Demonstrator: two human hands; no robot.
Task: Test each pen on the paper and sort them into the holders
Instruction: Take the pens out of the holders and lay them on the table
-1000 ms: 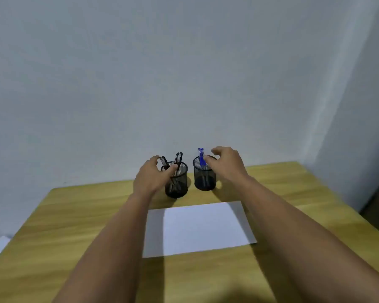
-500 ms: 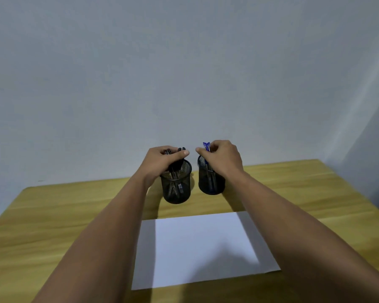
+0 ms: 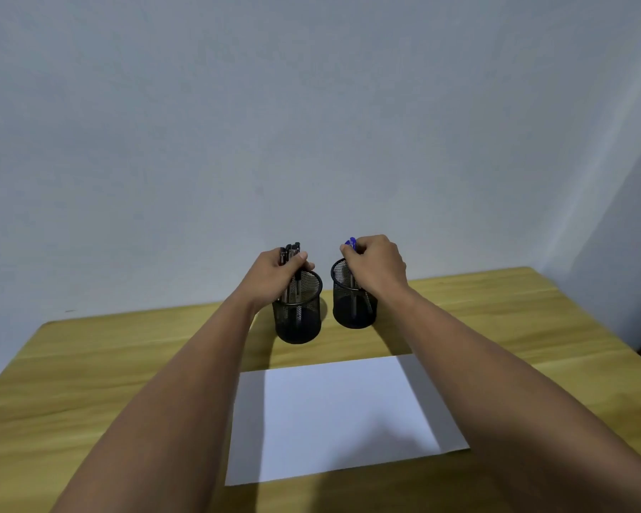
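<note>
Two black mesh holders stand side by side at the back of the wooden table [image 3: 89, 364]. My left hand [image 3: 274, 275] is closed around a bunch of black pens [image 3: 291, 251] standing in the left holder [image 3: 298, 323]. Over the right holder [image 3: 354, 309], my right hand [image 3: 376, 268] is closed around blue pens [image 3: 350, 244] whose caps stick out past my fingers. In front of the holders a blank white sheet of paper [image 3: 334, 412] lies flat on the table, between my forearms.
A plain grey wall rises right behind the table. The table's right edge [image 3: 607, 327] drops off beside a corner of the room, with dark floor beyond.
Both hands have closed around the pens in the holders. The camera has tilted down and closer, so the paper and holders sit lower and larger in view.
</note>
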